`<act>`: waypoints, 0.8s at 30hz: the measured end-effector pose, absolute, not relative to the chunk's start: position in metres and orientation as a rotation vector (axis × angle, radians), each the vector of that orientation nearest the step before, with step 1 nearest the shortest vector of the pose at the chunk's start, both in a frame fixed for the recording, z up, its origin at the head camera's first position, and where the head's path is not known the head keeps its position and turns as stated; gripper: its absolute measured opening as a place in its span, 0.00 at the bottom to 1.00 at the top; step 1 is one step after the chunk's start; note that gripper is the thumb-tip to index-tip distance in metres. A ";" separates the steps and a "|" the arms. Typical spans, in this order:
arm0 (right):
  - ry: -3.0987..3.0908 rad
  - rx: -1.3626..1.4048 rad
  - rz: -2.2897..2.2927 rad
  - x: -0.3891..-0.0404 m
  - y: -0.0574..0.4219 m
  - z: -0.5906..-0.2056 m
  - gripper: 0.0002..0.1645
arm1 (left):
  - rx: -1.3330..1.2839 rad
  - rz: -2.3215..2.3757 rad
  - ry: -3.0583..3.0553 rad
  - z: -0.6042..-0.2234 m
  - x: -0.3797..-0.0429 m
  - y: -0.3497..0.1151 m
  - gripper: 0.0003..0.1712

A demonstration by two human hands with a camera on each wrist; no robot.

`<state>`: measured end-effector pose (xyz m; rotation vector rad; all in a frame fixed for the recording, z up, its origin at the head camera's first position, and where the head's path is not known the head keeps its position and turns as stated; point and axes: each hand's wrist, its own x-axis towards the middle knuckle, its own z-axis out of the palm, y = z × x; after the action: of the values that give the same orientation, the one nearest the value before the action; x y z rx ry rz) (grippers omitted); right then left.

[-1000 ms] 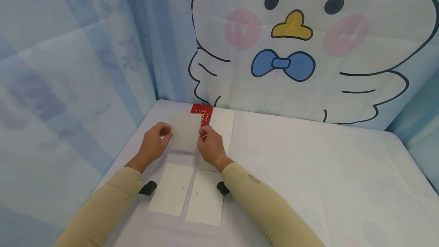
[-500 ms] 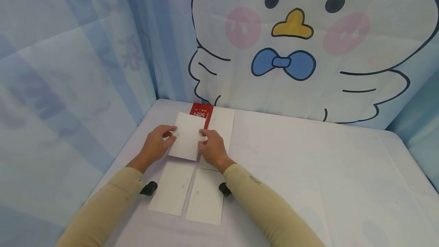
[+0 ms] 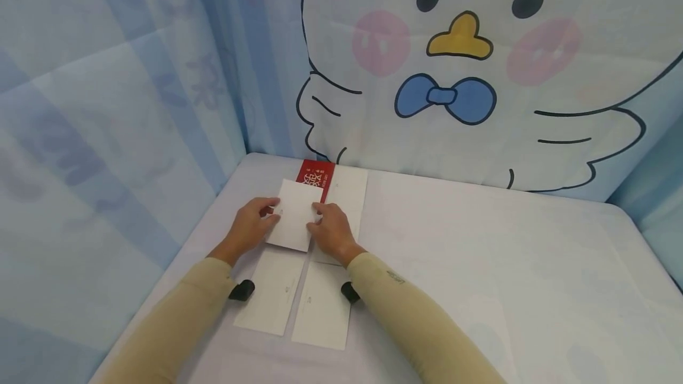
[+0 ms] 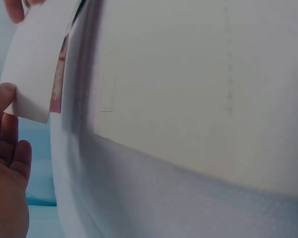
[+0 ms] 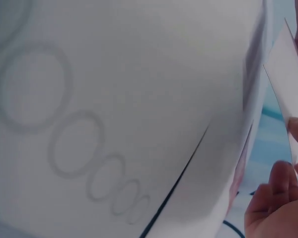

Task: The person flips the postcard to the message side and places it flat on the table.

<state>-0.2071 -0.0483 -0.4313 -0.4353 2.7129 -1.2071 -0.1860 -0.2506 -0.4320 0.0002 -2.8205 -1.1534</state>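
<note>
A white card [image 3: 292, 218] with a tiny print near one edge is held between both hands, raised over the left part of the table. My left hand [image 3: 249, 225] pinches its left edge between thumb and fingers. At the opposite edge, my right hand [image 3: 334, 231] pinches it the same way. In the left wrist view the card [image 4: 34, 62] stands tilted, with a thumb on its face. The right wrist view shows the card [image 5: 283, 82] nearly edge-on. Partly behind it lies a red card [image 3: 320, 174] with pale lettering.
Two white cards lie side by side in front, a left one [image 3: 269, 298] and a right one [image 3: 320, 313]. Another white card [image 3: 348, 185] lies beside the red one. A pale cloth covers the table [image 3: 480, 265]; a curtain with a cartoon bird [image 3: 453, 147] hangs behind.
The card has tipped back, so its face shows brighter and more fully. Both hands still pinch its edges and have shifted slightly to the right and down.
</note>
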 end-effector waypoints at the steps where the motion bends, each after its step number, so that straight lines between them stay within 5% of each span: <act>1: 2.728 -0.443 -1.169 -0.208 -0.049 -0.432 0.31 | 0.011 -1.168 -2.825 -0.433 -0.187 -0.251 0.25; 24: 2.799 -0.436 -0.818 -0.213 -0.051 -0.442 0.32 | 0.204 -1.236 -3.029 -0.450 -0.196 -0.247 0.31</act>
<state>-0.2128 -0.0505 -0.4419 -0.4361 2.7987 -0.8185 -0.1959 -0.2469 -0.4500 0.2037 -3.0293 -1.2363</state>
